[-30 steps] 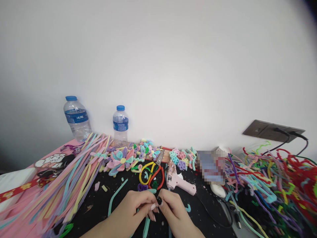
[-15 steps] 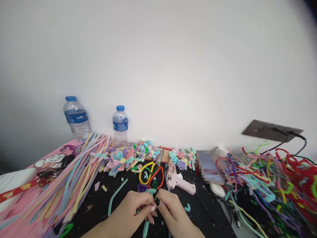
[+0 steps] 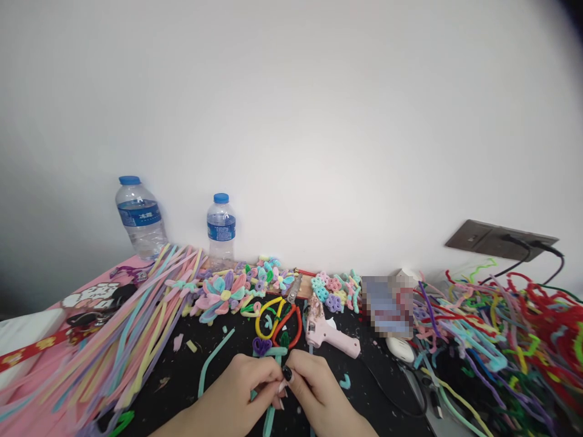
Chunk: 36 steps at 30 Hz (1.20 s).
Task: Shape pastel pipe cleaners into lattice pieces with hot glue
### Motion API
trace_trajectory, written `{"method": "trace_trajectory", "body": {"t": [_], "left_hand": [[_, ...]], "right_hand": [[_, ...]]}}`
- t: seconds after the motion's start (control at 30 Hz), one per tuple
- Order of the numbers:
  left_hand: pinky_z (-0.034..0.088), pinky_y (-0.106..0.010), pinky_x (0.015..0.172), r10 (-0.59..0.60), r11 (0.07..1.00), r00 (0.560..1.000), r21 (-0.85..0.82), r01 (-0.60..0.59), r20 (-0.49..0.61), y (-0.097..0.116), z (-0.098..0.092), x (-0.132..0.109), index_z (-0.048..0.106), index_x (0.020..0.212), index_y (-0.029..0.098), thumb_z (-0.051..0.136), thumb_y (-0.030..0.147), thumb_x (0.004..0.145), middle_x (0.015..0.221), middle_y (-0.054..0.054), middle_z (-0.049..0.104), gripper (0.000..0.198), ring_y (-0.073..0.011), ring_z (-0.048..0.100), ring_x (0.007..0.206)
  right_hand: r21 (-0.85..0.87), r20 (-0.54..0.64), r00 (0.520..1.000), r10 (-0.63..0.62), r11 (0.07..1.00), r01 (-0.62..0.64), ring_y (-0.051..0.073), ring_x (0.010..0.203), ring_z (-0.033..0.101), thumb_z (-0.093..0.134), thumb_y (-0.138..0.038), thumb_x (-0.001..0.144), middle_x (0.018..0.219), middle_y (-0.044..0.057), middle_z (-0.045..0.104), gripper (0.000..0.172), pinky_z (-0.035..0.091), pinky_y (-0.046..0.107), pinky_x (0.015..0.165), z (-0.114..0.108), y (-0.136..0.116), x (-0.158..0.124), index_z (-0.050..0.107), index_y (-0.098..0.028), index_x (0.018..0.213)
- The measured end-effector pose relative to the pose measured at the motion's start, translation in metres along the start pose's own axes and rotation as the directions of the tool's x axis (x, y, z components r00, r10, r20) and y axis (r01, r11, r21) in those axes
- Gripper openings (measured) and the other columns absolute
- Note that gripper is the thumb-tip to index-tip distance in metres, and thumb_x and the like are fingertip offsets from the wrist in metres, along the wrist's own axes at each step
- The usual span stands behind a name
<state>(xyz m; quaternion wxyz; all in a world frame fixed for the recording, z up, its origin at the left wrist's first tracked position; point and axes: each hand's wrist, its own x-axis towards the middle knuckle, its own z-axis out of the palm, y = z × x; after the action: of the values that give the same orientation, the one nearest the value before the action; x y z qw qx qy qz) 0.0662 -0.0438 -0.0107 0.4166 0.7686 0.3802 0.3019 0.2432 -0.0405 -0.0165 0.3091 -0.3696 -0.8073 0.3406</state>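
Note:
My left hand (image 3: pixel 241 391) and my right hand (image 3: pixel 314 388) meet at the bottom centre, fingertips pinched together on a teal pipe cleaner (image 3: pixel 269 419) that runs down between them. Just beyond the fingers lie a small purple heart-shaped loop (image 3: pixel 261 346) and a short teal piece (image 3: pixel 276 351). A pink glue gun (image 3: pixel 328 334) rests on the black mat (image 3: pixel 182 370) right behind my right hand.
Pastel pipe cleaners (image 3: pixel 132 328) fan across the left. Finished pipe-cleaner flowers (image 3: pixel 223 291) line the wall, with yellow and red loops (image 3: pixel 277 318) in front. Two water bottles (image 3: pixel 139 215) (image 3: pixel 221 226) stand at the back left. A tangled bright pile (image 3: pixel 510 328) fills the right, under a wall socket (image 3: pixel 498 240).
Both hands have shifted slightly nearer and lower while working the teal pipe cleaner between the fingertips. Nothing else has moved.

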Motion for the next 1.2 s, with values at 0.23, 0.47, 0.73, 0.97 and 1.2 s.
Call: {"method": "trace_trajectory", "body": {"t": [0.23,0.47,0.73,0.97,1.2], "left_hand": [[0.051,-0.017,0.061,-0.035,0.986,0.999,-0.160,0.035,0.003,-0.001,0.002,0.001,0.059,0.071,0.014,0.045,0.017,0.086,0.065,-0.003,0.070,0.020,-0.0133,0.068,0.063],[0.053,-0.021,0.063,-0.102,0.960,0.994,-0.258,0.110,0.042,0.008,-0.004,0.005,0.063,0.078,0.012,0.050,0.019,0.084,0.069,-0.006,0.072,0.016,-0.0164,0.069,0.067],[0.053,-0.021,0.062,-0.143,0.950,0.988,-0.275,0.151,0.050,0.010,-0.005,0.005,0.063,0.077,0.011,0.050,0.021,0.084,0.069,-0.006,0.072,0.018,-0.0170,0.069,0.067],[0.053,-0.019,0.063,-0.108,0.964,0.994,-0.248,0.100,-0.017,0.008,-0.007,0.005,0.065,0.076,0.013,0.048,0.023,0.085,0.071,-0.004,0.069,0.022,-0.0160,0.068,0.067],[0.052,-0.019,0.066,-0.087,0.980,0.993,-0.185,0.072,-0.079,0.009,-0.011,0.005,0.064,0.079,0.017,0.044,0.026,0.088,0.072,-0.003,0.067,0.024,-0.0154,0.067,0.069]], "right_hand": [[0.010,0.002,1.000,0.004,1.000,-0.004,0.010,0.060,0.036,0.033,-0.028,0.094,0.065,-0.004,0.038,0.029,0.030,0.020,0.056,-0.001,-0.001,0.000,0.029,-0.020,0.066],[-0.011,-0.032,0.999,0.020,1.000,-0.020,0.011,0.061,0.034,0.030,-0.028,0.095,0.066,-0.004,0.037,0.028,0.029,0.021,0.057,-0.002,0.000,-0.002,0.029,-0.021,0.067],[-0.021,-0.071,0.997,0.004,1.000,-0.006,0.011,0.059,0.035,0.031,-0.028,0.094,0.065,-0.003,0.037,0.030,0.028,0.022,0.055,0.001,0.005,-0.002,0.028,-0.020,0.065],[0.000,-0.123,0.987,0.101,0.995,-0.101,0.013,0.064,0.043,0.029,-0.032,0.096,0.070,0.000,0.047,0.030,0.034,0.023,0.059,0.002,0.006,-0.005,0.044,-0.019,0.073],[-0.019,-0.237,0.966,0.102,0.994,-0.109,0.013,0.062,0.042,0.031,-0.028,0.095,0.068,-0.001,0.047,0.026,0.034,0.023,0.056,-0.003,0.005,-0.003,0.044,-0.019,0.075]]}}
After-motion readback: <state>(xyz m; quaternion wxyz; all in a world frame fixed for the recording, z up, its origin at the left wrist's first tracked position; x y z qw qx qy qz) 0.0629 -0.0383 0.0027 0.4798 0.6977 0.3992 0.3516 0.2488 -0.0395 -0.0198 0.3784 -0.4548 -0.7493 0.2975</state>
